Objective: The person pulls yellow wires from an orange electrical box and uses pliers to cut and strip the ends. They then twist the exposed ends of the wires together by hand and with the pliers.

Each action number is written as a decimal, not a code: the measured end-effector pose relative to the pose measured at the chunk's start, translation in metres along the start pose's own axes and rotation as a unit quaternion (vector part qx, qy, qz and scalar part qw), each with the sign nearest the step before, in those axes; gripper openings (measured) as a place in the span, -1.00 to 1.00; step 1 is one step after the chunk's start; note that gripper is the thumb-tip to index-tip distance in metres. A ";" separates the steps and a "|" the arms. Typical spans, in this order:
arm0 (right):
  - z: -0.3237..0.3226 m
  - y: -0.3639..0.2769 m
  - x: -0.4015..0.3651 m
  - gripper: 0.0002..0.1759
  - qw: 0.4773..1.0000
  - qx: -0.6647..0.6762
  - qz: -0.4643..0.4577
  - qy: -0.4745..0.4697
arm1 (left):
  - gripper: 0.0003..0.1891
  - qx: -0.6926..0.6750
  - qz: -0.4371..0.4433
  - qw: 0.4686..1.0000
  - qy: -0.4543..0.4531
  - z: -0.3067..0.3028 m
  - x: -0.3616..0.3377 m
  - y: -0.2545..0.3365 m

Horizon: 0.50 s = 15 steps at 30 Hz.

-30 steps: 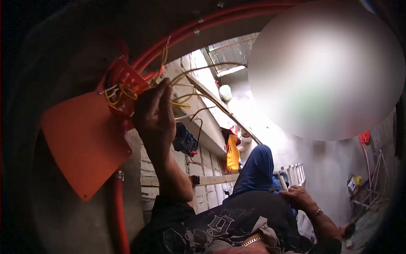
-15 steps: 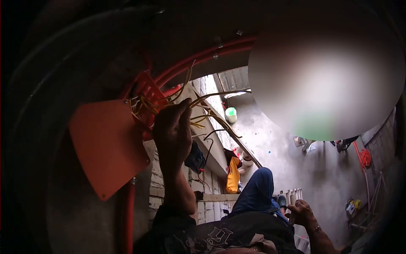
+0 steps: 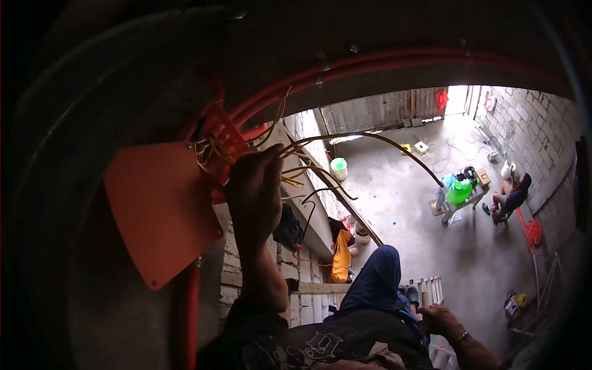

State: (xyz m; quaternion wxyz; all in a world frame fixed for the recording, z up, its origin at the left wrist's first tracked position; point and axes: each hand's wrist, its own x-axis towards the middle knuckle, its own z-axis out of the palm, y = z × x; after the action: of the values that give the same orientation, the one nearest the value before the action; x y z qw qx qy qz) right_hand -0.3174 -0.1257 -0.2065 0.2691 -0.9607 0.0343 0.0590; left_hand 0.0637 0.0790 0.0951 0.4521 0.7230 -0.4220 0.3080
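My left hand (image 3: 256, 185) is raised beside an orange junction box (image 3: 223, 132), its fingers pinched on yellow and dark wires (image 3: 364, 134). One long wire arches from the fingertips out to the right; shorter wires fan out below it. The box's orange cover plate (image 3: 163, 213) hangs open at the left, with bare wire ends showing near its top corner. Low at the right, my right hand (image 3: 441, 320) is bent, its fingers curled near the top of a white ladder (image 3: 430, 287). Whether it holds anything I cannot make out.
Orange conduits (image 3: 283, 83) run along the dark ceiling. Far below are a person (image 3: 513, 196) sitting, a small table (image 3: 472, 200) with a green container (image 3: 458, 192), a white bucket (image 3: 338, 168), a yellow bag (image 3: 341, 256) and red coiled tubing (image 3: 533, 232).
The blurred patch over the upper right is gone, so the long wire, table and seated person show. Both hands keep nearly the same place; the view has shifted slightly.
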 end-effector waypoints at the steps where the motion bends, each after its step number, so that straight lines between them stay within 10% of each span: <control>1: 0.006 0.004 0.000 -0.51 0.998 0.061 0.024 0.002 | -0.81 -0.009 -0.014 1.000 -0.009 -0.001 0.001 0.002; 10: -0.029 -0.006 0.018 -0.24 0.871 0.448 0.081 -0.183 | -0.81 -0.004 0.004 1.000 -0.010 -0.001 0.001 0.001; 15: 0.021 -0.021 0.019 -0.39 0.873 0.418 0.250 -0.011 | -0.82 0.007 0.003 1.000 -0.003 0.001 -0.001 -0.002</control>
State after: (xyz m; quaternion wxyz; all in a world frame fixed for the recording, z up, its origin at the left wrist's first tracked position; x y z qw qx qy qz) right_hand -0.2984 -0.0972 -0.2158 0.6218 -0.7175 0.2920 0.1154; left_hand 0.0651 0.0784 0.0930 0.4450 0.7254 -0.4237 0.3102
